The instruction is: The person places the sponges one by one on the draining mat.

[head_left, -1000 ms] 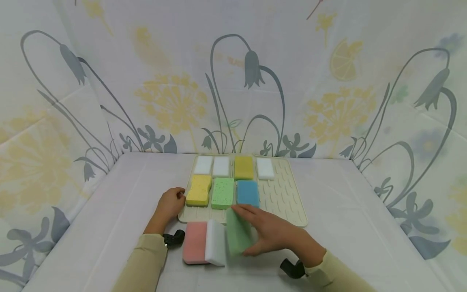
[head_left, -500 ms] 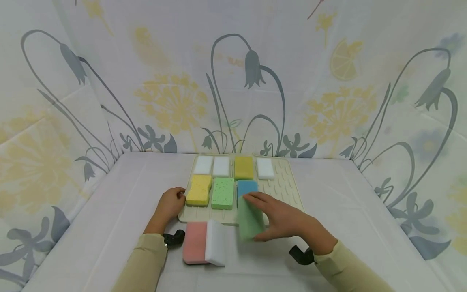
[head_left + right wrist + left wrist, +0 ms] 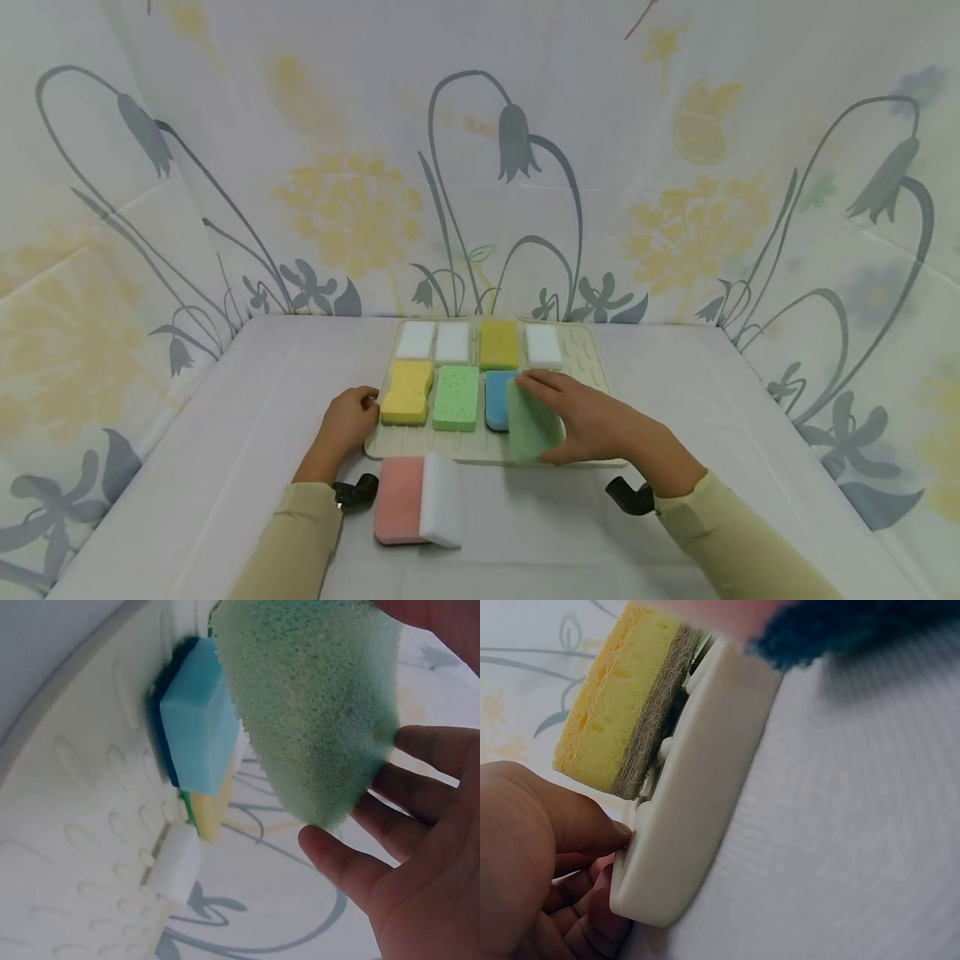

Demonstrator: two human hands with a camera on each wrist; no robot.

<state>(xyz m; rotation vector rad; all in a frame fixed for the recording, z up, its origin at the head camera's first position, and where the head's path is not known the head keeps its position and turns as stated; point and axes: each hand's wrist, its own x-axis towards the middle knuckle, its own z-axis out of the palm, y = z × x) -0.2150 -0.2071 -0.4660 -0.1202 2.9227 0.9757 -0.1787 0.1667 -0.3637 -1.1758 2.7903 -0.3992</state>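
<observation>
My right hand (image 3: 603, 421) grips a pale green porous sponge (image 3: 531, 423) between fingers and thumb, tilted over the front right of a cream ridged mat (image 3: 457, 447). In the right wrist view the green sponge (image 3: 315, 712) is held at its edges, with the blue sponge (image 3: 196, 724) beyond it on the mat. My left hand (image 3: 348, 425) pinches the mat's left edge. In the left wrist view, the thumb is on the rim (image 3: 690, 795) with fingers curled beneath, close to a yellow sponge (image 3: 611, 705) that has a brownish scouring layer.
On the mat's back row lie white sponges (image 3: 415, 340) and a mustard sponge (image 3: 498, 344); a speckled green sponge (image 3: 456, 398) lies in front. Before the mat, a white sponge (image 3: 441, 500) leans on a pink sponge (image 3: 399, 500). A flowered cloth (image 3: 480, 208) rises behind.
My right hand has carried the pale green sponge rightward and away from me, from beside the white sponge to over the mat by the blue one. My left hand stays put.
</observation>
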